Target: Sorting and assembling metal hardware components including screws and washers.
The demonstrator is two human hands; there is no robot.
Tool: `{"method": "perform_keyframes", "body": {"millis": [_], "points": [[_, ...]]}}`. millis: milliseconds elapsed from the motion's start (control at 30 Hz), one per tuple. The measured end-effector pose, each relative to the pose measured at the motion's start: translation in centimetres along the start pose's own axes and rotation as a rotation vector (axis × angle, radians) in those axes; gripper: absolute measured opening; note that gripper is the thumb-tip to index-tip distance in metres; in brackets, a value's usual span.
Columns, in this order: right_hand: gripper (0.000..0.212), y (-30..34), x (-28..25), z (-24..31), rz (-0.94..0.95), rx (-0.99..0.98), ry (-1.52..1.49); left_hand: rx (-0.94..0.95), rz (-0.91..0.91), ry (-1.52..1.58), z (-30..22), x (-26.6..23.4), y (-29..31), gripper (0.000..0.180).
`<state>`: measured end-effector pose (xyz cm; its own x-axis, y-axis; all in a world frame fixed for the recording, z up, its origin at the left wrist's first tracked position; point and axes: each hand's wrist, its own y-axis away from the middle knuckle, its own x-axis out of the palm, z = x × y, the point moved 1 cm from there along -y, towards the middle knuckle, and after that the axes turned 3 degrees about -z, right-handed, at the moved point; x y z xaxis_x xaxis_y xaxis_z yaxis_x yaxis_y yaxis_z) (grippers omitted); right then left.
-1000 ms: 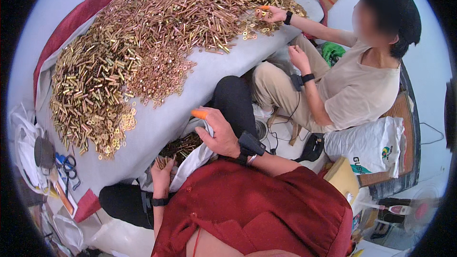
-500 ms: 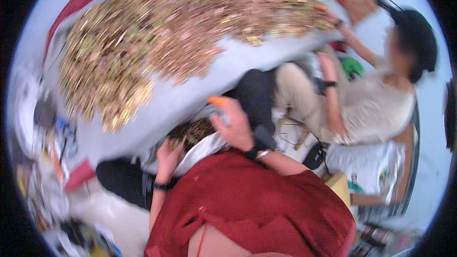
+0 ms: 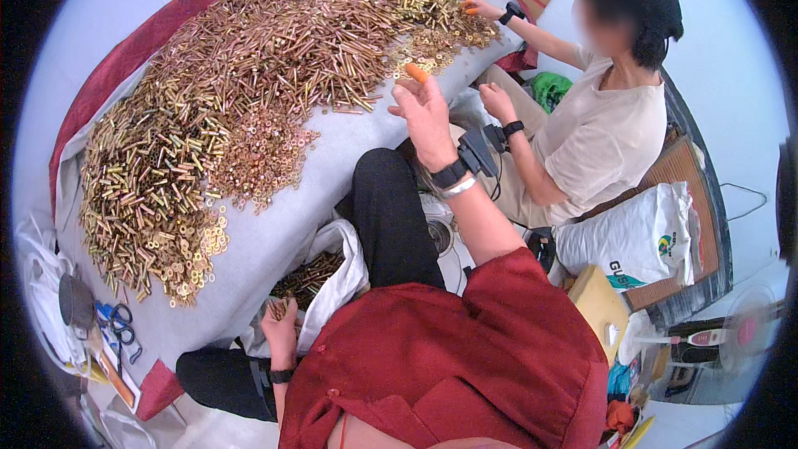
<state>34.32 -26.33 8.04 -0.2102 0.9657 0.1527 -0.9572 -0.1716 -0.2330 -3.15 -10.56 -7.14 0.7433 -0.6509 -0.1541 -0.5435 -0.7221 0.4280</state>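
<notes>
- Left hand [image 3: 280, 331]: curled around metal pins [image 3: 279, 308] beside white bag [image 3: 352, 261], mouth open, likely for short reach.
- Right hand [image 3: 429, 127]: fingers apart near table [image 3: 268, 233], apparently empty.

Heaped metal pieces [image 3: 274, 50] and washers [image 3: 258, 158] cover a grey-draped table [image 3: 312, 179]

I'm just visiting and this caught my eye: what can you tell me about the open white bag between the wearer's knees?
The bag looks like soft white cloth or woven plastic, creased, its mouth open. Inside lie many dark, brassy metal pieces. It sits between the black-trousered legs, close by the grey-covered table. The left hand is at its left side, with small pieces in its fingers. Its bottom is hidden.
</notes>
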Motion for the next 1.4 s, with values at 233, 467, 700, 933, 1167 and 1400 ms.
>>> {"method": "perform_keyframes", "body": {"millis": [233,467,700,933,1167,1400], "points": [[0.053,8.2,5.1,4.3,0.744,0.225,-0.459,0.017,0.076,-0.005,2.0,0.0,-0.9,0.014],[0.057,6.0,8.9,16.1,1.133,-0.026,-0.798,0.006,0.014,0.009,0.6,0.1,0.1,0.013],[0.052,3.2,9.2,24.7,1.115,-0.409,-0.531,0.254,-0.101,0.015,2.7,4.2,-0.8,0.017],[0.047,2.0,6.4,26.0,0.935,-0.506,-0.437,-0.016,0.041,0.076,1.5,0.3,-0.6,0.009],[0.042,1.5,6.4,26.7,0.899,-0.562,-0.427,0.0,0.02,0.071,0.5,0.1,-0.2,0.01],[0.037,2.1,6.2,27.0,0.881,-0.585,-0.431,-0.053,-0.016,0.142,1.0,0.1,-0.1,0.011]]}}
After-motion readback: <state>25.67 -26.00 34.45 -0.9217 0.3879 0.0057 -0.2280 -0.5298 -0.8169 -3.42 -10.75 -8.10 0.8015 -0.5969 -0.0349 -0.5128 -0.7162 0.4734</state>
